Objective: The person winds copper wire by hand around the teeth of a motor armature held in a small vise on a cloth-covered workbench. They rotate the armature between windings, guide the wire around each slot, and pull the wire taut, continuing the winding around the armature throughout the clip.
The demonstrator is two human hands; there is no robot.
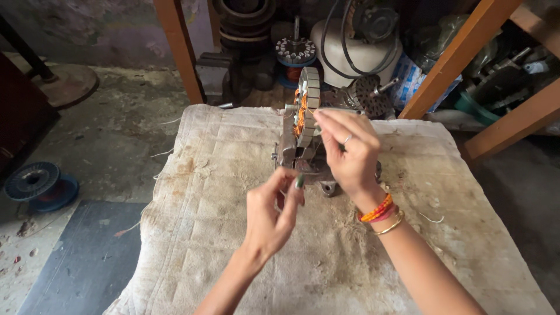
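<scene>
Stator [305, 116] stands on edge at about 12 o'clock on the cloth [233, 233], clamped in a grey metal jig [290, 153]; copper windings show orange between its pale steel segments. The right hand [349, 153] is at the stator's 3 o'clock side, fingers bent and pinched together against the rim near the top, a ring on one finger and orange and gold bangles [382, 213] at the wrist. Whether it grips a wire there I cannot tell. The left hand [269, 213] hovers at 6 o'clock of the jig, just clear of it, thumb and forefinger nipped narrow; anything held between them is too fine to make out. The cloth is stained and frayed, covering a table. At 9 o'clock on the floor lies a blue spool [39, 185]. Beyond the stator, at 12 to 2 o'clock, more motor parts [359, 52] crowd between orange wooden struts [458, 55].
</scene>
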